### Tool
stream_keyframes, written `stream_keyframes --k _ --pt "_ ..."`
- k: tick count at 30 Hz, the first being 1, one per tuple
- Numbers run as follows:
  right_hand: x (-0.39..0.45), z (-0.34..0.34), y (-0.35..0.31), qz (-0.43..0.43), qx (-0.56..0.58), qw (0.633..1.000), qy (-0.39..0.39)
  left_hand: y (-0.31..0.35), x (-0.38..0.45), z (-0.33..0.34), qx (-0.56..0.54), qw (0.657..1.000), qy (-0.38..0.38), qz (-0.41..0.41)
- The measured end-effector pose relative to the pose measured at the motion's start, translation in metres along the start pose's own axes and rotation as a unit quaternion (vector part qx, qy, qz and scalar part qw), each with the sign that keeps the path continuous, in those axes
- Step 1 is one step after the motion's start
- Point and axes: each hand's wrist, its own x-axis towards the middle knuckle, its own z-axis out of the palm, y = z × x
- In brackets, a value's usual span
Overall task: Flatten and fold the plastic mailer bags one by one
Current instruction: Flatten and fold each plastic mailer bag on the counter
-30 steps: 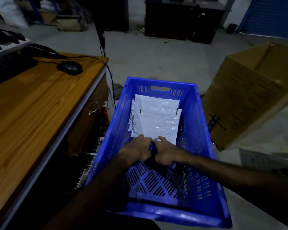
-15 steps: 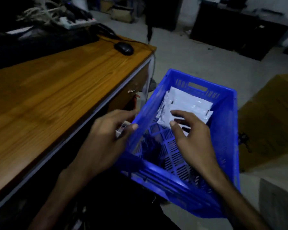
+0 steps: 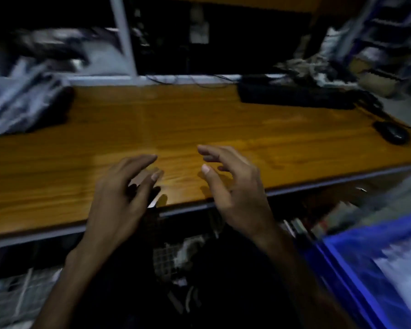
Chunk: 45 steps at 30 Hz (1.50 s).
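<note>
Right now both my hands hover over the near edge of the orange-brown wooden desk (image 3: 199,119), fingers spread and loosely bent, holding nothing. My left hand (image 3: 124,188) sits just left of the middle of that edge, my right hand (image 3: 233,184) just beside it, the two apart with bare wood showing between them. A small pale corner shows under my left fingers at the desk's edge; it is too dark and blurred for me to say what it is.

The white plastic mailer bags (image 3: 403,274) lie in the blue slotted plastic crate (image 3: 342,264) off the desk's near right corner, low and blurred. A dark grey-and-white crumpled heap (image 3: 22,103) sits at the far left corner, a black flat keyboard (image 3: 292,96) along the far edge, and a black computer mouse (image 3: 393,132) near the right edge.

To do this step well, I judge I should take one bag only, lay it on the bare middle of the desk, away from the keyboard, and press outward from its centre with flat palms so trapped air leaves before I crease it.
</note>
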Motion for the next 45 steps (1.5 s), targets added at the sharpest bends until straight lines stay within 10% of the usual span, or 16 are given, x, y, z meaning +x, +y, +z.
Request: stream_keyframes --k 17,24,45 --pt "0.181 0.227 0.016 -0.139 0.05 0.983 -0.114 -0.133 0.084 -0.098 0.316 0.928 0.184 -0.074" --pt "0.228 0.285 0.019 -0.132 0.039 0.985 -0.103 -0.176 0.13 -0.11 0.468 0.871 0.13 -0.069" --pt "0.313 0.348 0.03 -0.21 -0.025 0.973 -0.095 -0.2 0.154 -0.114 0.398 0.886 0.231 -0.062"
